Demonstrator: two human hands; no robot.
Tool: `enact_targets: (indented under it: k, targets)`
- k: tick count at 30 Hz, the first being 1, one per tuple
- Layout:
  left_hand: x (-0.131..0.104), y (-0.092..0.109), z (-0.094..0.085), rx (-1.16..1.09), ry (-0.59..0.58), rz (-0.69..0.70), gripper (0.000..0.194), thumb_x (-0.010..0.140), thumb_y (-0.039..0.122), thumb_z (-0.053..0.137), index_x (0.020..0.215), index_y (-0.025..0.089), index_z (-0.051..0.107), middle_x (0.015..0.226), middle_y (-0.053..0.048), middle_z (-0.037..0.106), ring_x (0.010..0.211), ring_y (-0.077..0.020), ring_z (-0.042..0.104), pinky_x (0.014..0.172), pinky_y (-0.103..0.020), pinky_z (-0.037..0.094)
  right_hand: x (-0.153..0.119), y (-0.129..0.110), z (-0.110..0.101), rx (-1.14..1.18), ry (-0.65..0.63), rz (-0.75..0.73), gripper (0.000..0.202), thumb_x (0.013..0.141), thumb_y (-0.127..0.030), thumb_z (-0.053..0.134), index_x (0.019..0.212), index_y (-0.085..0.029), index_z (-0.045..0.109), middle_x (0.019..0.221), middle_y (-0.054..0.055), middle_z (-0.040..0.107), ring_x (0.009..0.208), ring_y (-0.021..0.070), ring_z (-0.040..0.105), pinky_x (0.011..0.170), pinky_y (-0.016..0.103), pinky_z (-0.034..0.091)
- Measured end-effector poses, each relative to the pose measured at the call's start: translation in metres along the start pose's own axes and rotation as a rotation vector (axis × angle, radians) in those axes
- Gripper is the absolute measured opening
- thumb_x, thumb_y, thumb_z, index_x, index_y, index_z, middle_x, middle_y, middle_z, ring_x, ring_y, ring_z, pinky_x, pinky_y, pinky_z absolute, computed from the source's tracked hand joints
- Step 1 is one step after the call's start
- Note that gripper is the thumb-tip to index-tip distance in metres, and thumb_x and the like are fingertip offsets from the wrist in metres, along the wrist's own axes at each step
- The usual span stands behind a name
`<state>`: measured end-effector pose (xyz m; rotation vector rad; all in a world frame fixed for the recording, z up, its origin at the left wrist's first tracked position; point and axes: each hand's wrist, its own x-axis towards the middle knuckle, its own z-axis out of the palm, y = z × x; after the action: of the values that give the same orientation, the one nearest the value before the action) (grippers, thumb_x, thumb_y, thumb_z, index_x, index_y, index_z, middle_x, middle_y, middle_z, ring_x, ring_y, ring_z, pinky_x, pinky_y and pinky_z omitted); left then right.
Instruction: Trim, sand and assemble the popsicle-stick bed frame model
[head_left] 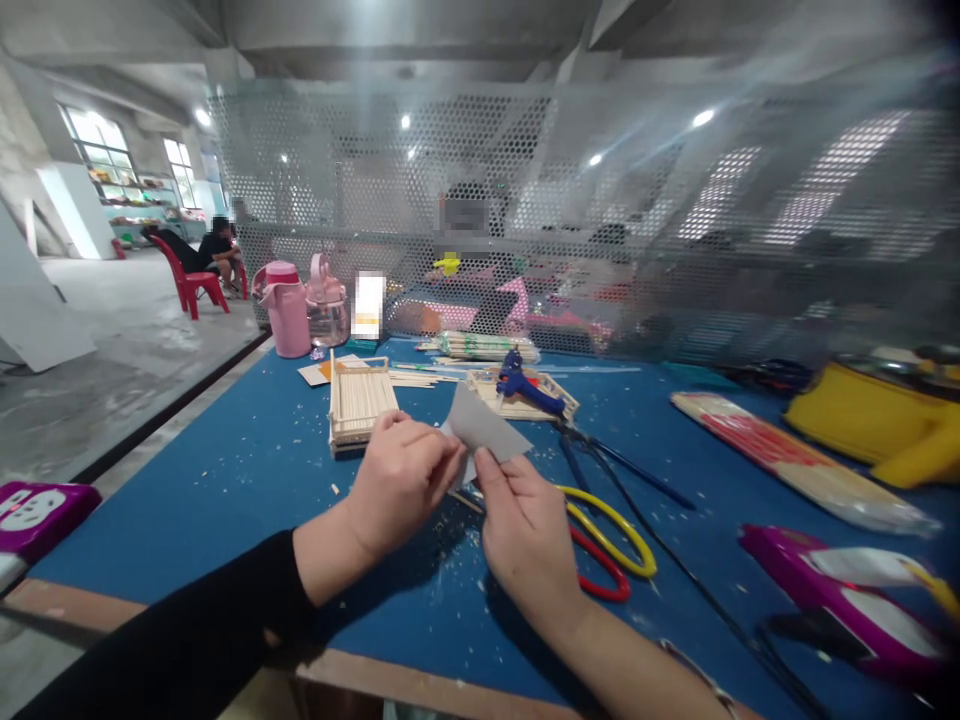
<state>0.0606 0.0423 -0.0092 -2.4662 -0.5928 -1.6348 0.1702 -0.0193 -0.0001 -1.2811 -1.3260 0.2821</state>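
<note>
My left hand and my right hand meet over the middle of the blue table. Between them is a pale grey piece of paper, bent and pinched by the fingers of both hands. A thin wooden stick shows just below the paper; whether a hand holds it I cannot tell. Beyond my left hand stands a small frame of wooden sticks. Scissors with one yellow and one red handle lie beside my right hand, partly hidden by it. A blue glue gun rests on another stick piece farther back.
Pink bottles, a lit phone and bundled sticks line the back, before a perforated metal screen. At right lie pliers, a packet of sticks, a black cord and a purple device.
</note>
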Motion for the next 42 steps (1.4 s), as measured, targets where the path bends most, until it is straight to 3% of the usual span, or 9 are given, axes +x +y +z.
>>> enact_targets:
  k: [5,7,11,16,21,25,33,37,42]
  targets:
    - [-0.002,-0.001,0.002,-0.065,-0.02,-0.045,0.021,0.087,0.017,0.051,0.068,0.015,0.062,0.065,-0.004,0.068,0.061,-0.0147,0.06,0.073,-0.036,0.042,0.003,0.002,-0.003,-0.017,-0.03,0.003,0.032,0.085,-0.037,0.048,0.058,-0.019,0.052,0.053,-0.001,0.054,0.052,0.0138,0.05,0.051,0.024,0.042]
    - [0.0,-0.007,0.003,-0.209,-0.014,-0.289,0.018,0.084,0.023,0.055,0.071,0.015,0.065,0.067,-0.004,0.069,0.063,-0.0158,0.061,0.069,-0.034,0.043,0.006,0.002,-0.007,-0.048,0.002,-0.044,0.036,0.085,-0.036,0.048,0.053,-0.02,0.051,0.051,0.0,0.053,0.052,0.0146,0.05,0.053,0.025,0.044]
    - [0.007,-0.014,0.002,-0.846,-0.004,-0.897,0.026,0.073,0.041,0.066,0.07,0.015,0.067,0.063,-0.002,0.066,0.054,-0.011,0.054,0.054,-0.025,0.042,0.014,0.006,-0.015,-0.139,0.153,-0.188,0.035,0.087,-0.034,0.047,0.057,-0.021,0.06,0.058,0.004,0.061,0.062,0.0197,0.059,0.062,0.029,0.048]
    - [0.01,-0.005,0.003,-1.272,0.027,-1.184,0.038,0.053,0.048,0.08,0.065,0.013,0.067,0.06,-0.001,0.061,0.05,-0.006,0.046,0.051,-0.02,0.034,0.015,0.016,-0.012,-0.251,0.149,-0.3,0.028,0.09,-0.029,0.043,0.101,-0.02,0.067,0.078,0.006,0.07,0.075,0.0213,0.065,0.071,0.032,0.051]
    - [0.01,0.003,0.001,-1.394,0.001,-1.193,0.034,0.052,0.042,0.082,0.06,0.013,0.066,0.053,0.002,0.055,0.05,-0.0063,0.043,0.051,-0.02,0.032,0.012,0.024,-0.004,-0.322,-0.176,-0.52,0.051,0.088,-0.027,0.048,0.138,-0.028,0.04,0.134,0.009,0.052,0.123,0.0238,0.048,0.1,0.044,0.041]
    - [0.01,0.004,-0.003,-1.425,-0.028,-1.196,0.029,0.051,0.035,0.082,0.06,0.012,0.066,0.053,0.001,0.056,0.05,-0.007,0.043,0.052,-0.021,0.033,0.012,0.028,-0.005,-0.325,-0.269,-0.568,0.056,0.089,-0.038,0.047,0.142,-0.033,0.032,0.134,0.01,0.046,0.124,0.0242,0.046,0.1,0.045,0.04]
    - [0.009,0.006,-0.005,-1.292,-0.04,-1.114,0.035,0.055,0.046,0.079,0.058,0.013,0.067,0.054,0.0,0.058,0.054,-0.0097,0.048,0.058,-0.025,0.04,0.017,0.031,-0.006,-0.259,-0.254,-0.474,0.047,0.095,-0.043,0.029,0.14,-0.031,0.036,0.13,0.008,0.047,0.122,0.0205,0.046,0.097,0.037,0.043]
    - [0.008,0.004,-0.003,-1.298,0.036,-1.142,0.038,0.054,0.048,0.08,0.062,0.013,0.068,0.054,0.001,0.058,0.054,-0.0091,0.048,0.061,-0.025,0.04,0.013,0.03,-0.001,-0.21,-0.226,-0.518,0.046,0.095,-0.038,0.032,0.14,-0.035,0.033,0.132,0.007,0.046,0.121,0.0191,0.046,0.097,0.037,0.043]
    - [0.007,0.009,-0.003,-1.326,-0.012,-1.136,0.039,0.052,0.048,0.081,0.058,0.012,0.066,0.055,0.001,0.057,0.054,-0.0086,0.047,0.06,-0.024,0.04,0.011,0.031,0.002,-0.246,-0.164,-0.486,0.046,0.095,-0.034,0.034,0.141,-0.035,0.033,0.134,0.006,0.046,0.125,0.0203,0.042,0.1,0.04,0.041]
